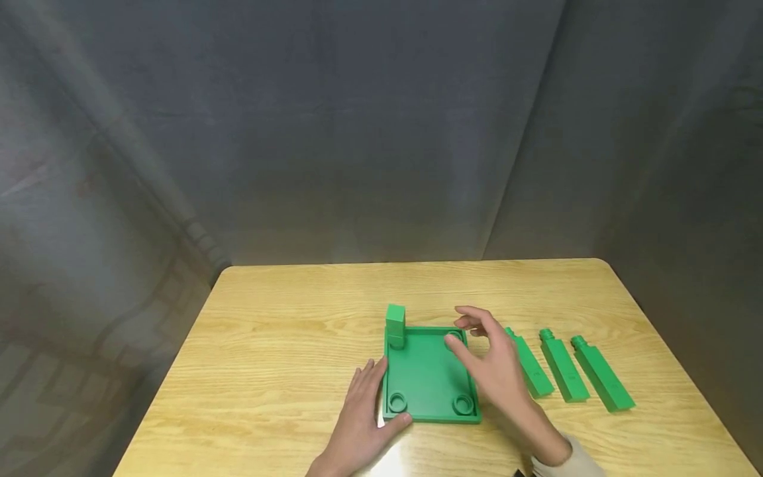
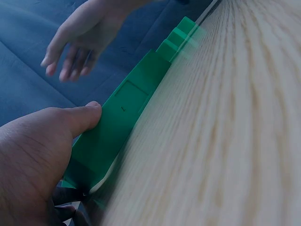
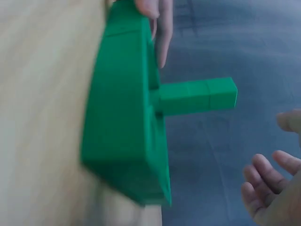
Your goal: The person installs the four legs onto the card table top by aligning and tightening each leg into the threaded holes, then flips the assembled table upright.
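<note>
Steadying the green base plate (image 1: 430, 377) at its near-left edge with the left hand (image 1: 361, 424), thumb pressed to the rim, fingers flat on the desk (image 1: 286, 344). One green peg (image 1: 395, 324) already upright in the far-left socket; three round sockets bare. Hovering over the plate's far-right corner, the right hand (image 1: 496, 364), grip wide and holding nothing. Further right, three loose pegs (image 1: 563, 372) lying side by side on the desk, untouched. Judged roughly a quarter done, three pegs left.
</note>
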Action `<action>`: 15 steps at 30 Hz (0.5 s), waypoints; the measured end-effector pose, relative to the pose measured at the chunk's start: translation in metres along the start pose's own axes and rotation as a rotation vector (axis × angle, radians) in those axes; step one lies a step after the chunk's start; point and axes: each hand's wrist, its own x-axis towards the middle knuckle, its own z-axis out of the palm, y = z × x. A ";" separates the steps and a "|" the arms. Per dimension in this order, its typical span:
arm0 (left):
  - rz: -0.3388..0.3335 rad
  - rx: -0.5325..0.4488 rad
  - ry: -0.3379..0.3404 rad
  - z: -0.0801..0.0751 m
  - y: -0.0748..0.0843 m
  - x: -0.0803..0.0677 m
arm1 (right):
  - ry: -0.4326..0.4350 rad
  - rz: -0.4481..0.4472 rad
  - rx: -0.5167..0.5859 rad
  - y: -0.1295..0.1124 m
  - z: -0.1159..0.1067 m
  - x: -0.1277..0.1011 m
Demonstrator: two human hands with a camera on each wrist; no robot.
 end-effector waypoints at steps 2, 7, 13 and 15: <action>-0.001 -0.006 -0.001 0.000 0.000 0.000 | 0.031 0.001 0.007 0.005 -0.010 -0.009; 0.000 0.004 0.004 0.000 0.001 -0.001 | 0.097 0.037 -0.012 0.010 -0.036 -0.027; -0.019 0.004 -0.015 0.000 0.001 -0.001 | 0.178 0.065 -0.014 0.017 -0.057 -0.042; -0.022 0.003 -0.020 0.000 0.001 0.000 | 0.205 0.076 -0.010 0.021 -0.062 -0.045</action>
